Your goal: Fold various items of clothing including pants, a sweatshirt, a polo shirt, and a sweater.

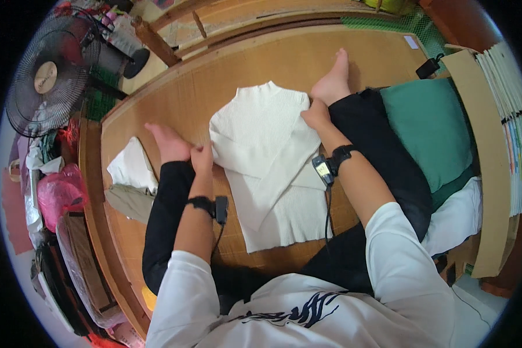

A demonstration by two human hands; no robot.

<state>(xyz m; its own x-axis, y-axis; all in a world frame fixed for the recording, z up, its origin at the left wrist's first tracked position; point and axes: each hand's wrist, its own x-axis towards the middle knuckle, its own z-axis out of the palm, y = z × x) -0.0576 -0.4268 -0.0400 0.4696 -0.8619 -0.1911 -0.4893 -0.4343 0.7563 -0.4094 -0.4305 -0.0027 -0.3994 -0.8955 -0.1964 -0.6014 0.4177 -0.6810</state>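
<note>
Head view, white ribbed sweater flat between both hands, left hand, right hand

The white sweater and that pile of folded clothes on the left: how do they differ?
The white sweater is ribbed, large and spread between both hands, with a sleeve folded across it. The folded pile is smaller and compact, white cloth above beige, and untouched beside the person's leg. Both lie on the same wooden platform.

A white ribbed sweater with a high collar is laid flat on the wooden floor, one sleeve folded diagonally across its front, collar pointed away.
</note>
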